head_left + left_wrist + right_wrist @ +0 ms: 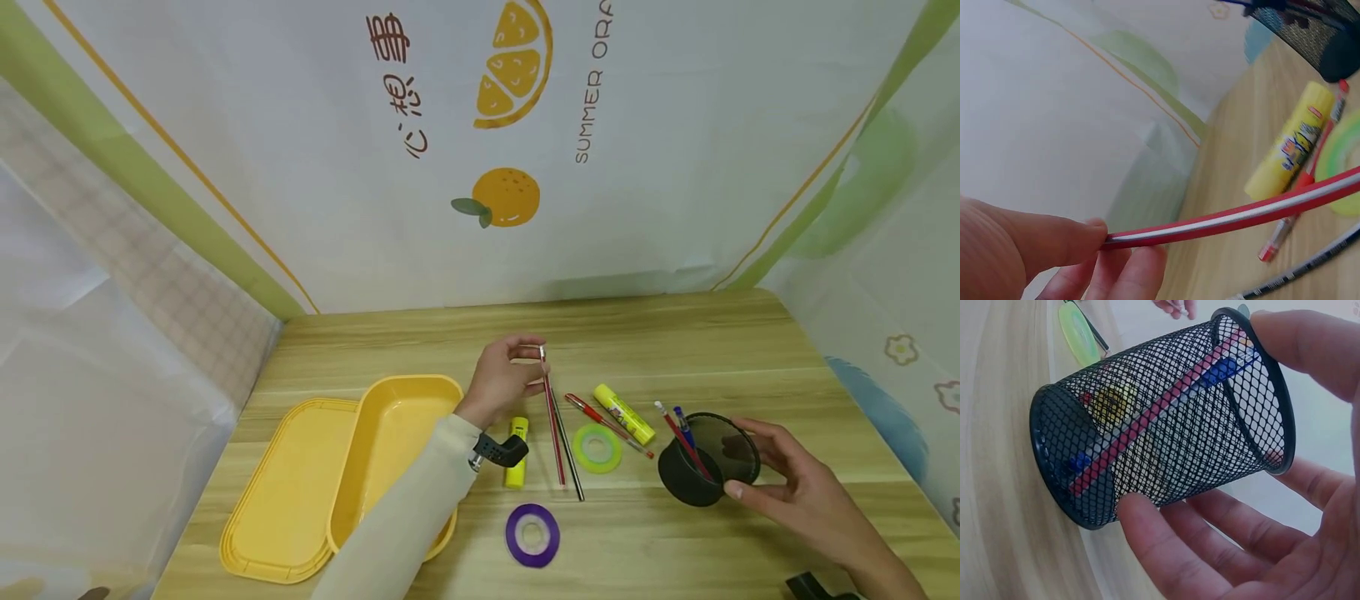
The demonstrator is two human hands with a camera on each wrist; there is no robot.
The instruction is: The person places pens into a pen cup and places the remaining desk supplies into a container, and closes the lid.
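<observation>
My left hand (504, 377) pinches a red-and-white striped pencil (1241, 215) by its upper end, between thumb and fingers. A dark pencil (567, 446) lies beside it on the table. My right hand (798, 487) holds a black mesh pen holder (1160, 425), thumb at the rim and fingers along its side. In the head view the holder looks tilted. Inside it stand a red pencil (688, 446) with a white end and a blue pen (683, 427). Between the hands lie a red pen (600, 418), a yellow glue stick (624, 414) and green tape (597, 448).
Left of the pencils lies another yellow glue stick (516, 467), partly behind the left wrist's camera mount. Nearer the front is a purple tape roll (532, 535). A yellow box (412, 382) and its flat lid (288, 492) sit at the left, the box partly under the left sleeve.
</observation>
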